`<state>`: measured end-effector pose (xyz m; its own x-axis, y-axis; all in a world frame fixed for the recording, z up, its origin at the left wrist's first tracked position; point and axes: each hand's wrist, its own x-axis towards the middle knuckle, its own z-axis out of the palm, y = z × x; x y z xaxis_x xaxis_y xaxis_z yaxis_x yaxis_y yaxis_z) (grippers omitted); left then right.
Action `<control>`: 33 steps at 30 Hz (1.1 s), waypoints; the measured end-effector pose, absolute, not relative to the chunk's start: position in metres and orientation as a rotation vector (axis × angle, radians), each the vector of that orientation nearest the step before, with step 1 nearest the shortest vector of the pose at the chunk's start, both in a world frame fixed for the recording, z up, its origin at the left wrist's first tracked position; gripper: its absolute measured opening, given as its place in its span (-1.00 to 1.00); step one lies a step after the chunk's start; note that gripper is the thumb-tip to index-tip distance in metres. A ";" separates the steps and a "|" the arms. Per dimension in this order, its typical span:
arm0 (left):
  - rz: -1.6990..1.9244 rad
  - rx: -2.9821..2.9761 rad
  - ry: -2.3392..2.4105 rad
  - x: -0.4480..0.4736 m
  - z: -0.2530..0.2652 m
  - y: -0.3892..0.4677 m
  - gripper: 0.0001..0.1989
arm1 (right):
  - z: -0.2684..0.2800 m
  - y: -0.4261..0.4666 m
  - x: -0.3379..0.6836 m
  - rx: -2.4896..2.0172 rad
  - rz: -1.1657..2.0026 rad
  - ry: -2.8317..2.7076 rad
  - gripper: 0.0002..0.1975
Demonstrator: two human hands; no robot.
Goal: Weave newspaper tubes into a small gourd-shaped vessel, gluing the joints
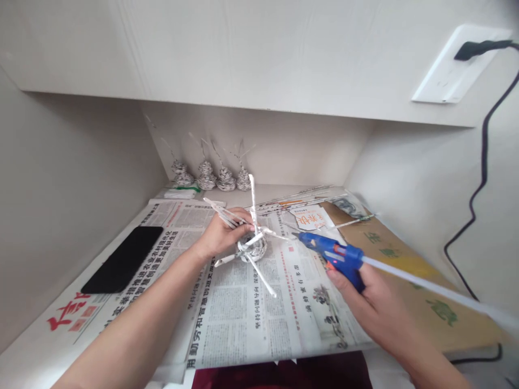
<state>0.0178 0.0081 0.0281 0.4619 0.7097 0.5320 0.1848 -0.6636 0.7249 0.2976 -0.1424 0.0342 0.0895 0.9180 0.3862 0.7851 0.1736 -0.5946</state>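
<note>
My left hand (227, 229) is closed on a small woven paper piece (253, 249), with rolled-paper sticks poking out from it in several directions. Its round coiled body hangs just over the newspaper (231, 319). In my right hand (375, 297) is a blue hot glue gun (334, 251), a long white glue stick (421, 286) running out of its back end. The gun's nozzle points left at the tip of one paper stick; whether they touch I cannot tell.
Several finished-looking woven paper pieces (206, 175) stand along the back wall. A black phone (124, 259) lies at left on the newspaper. Loose paper sticks (295, 197), a torn card (312, 217) and brown cardboard (405, 270) lie at right. A black cord (482, 162) hangs from the wall socket (458, 65).
</note>
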 end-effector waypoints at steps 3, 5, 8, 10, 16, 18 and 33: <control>1.181 2.104 0.794 0.015 0.032 0.010 -0.82 | 0.026 -0.143 0.317 -1.709 0.516 -1.412 -0.68; 1.225 2.101 0.894 0.013 0.033 0.013 -0.84 | 0.019 -0.144 0.335 -1.669 0.668 -1.174 -0.63; 1.330 2.044 1.119 0.008 0.031 0.021 -0.88 | 0.010 -0.148 0.366 -1.735 0.693 -0.883 -0.55; 1.399 1.998 1.210 0.004 0.027 0.027 -0.91 | 0.007 -0.151 0.387 -1.862 0.692 -0.804 -0.52; 1.487 1.862 1.302 -0.011 0.018 0.039 -0.88 | -0.001 -0.145 0.434 -1.879 0.891 -0.637 -0.55; 1.552 1.790 1.335 -0.016 0.017 0.043 -0.86 | -0.002 -0.138 0.446 -1.852 0.941 -0.613 -0.57; 1.223 1.789 1.303 -0.046 0.027 0.049 -0.85 | 0.061 -0.071 0.378 -1.921 -0.047 -1.746 -0.67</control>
<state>-0.0463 0.0485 0.0274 0.0920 0.9410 0.3256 0.3840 -0.3352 0.8604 0.3778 -0.0711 0.0605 0.1607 0.9136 0.3736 0.9323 -0.0162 -0.3614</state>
